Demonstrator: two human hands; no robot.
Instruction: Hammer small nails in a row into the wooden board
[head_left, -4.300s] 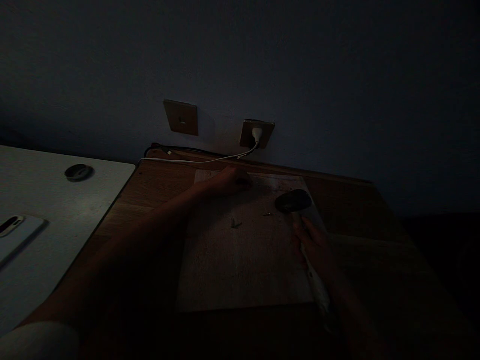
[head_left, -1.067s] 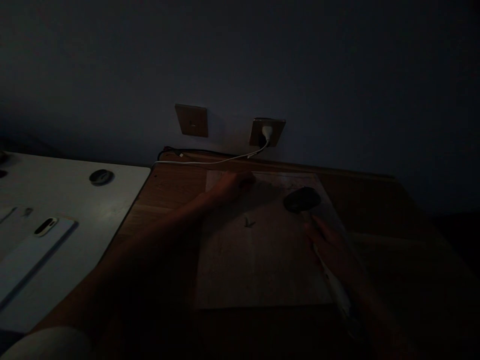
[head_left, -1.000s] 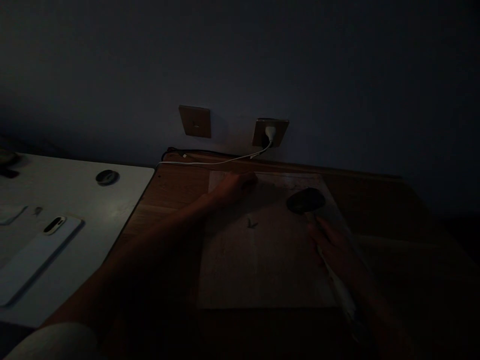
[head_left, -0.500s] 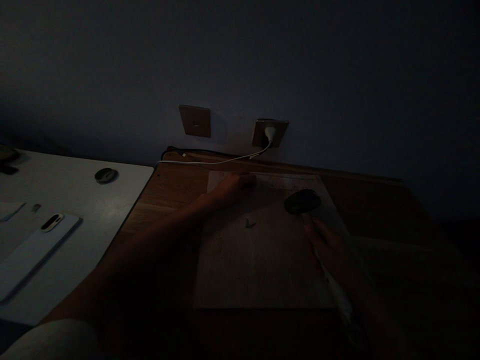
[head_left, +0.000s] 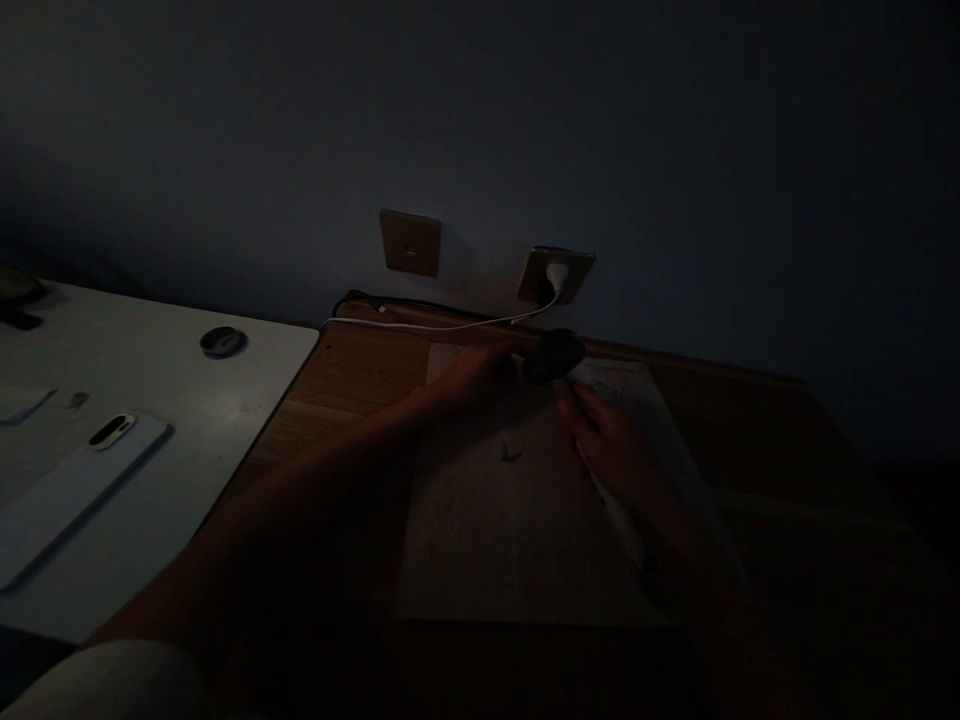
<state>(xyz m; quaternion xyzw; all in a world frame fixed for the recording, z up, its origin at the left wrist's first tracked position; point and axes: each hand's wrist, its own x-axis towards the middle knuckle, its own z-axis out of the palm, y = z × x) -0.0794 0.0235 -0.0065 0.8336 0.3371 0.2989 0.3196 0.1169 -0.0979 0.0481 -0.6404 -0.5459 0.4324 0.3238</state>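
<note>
The left arm (head_left: 307, 485) stretches from near left to far middle, its left hand (head_left: 478, 376) curled, fingertips lost in shadow. The right arm (head_left: 712, 570) angles in from near right, the right hand (head_left: 611, 445) gripping, near the left.

A dim room indoors, home or office unclear
A far wall (head_left: 480, 120) bears a plugged-in socket (head_left: 579, 266); below are a wooden table (head_left: 337, 365) and, left, a white table (head_left: 251, 400) with a phone (head_left: 82, 490).

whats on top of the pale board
On the board, a small V-shaped item lies in view; far-edge marks are too dim to name. The left hand and the right hand, gripping a hammer, cover other parts; anything beneath them can't be seen.
</note>
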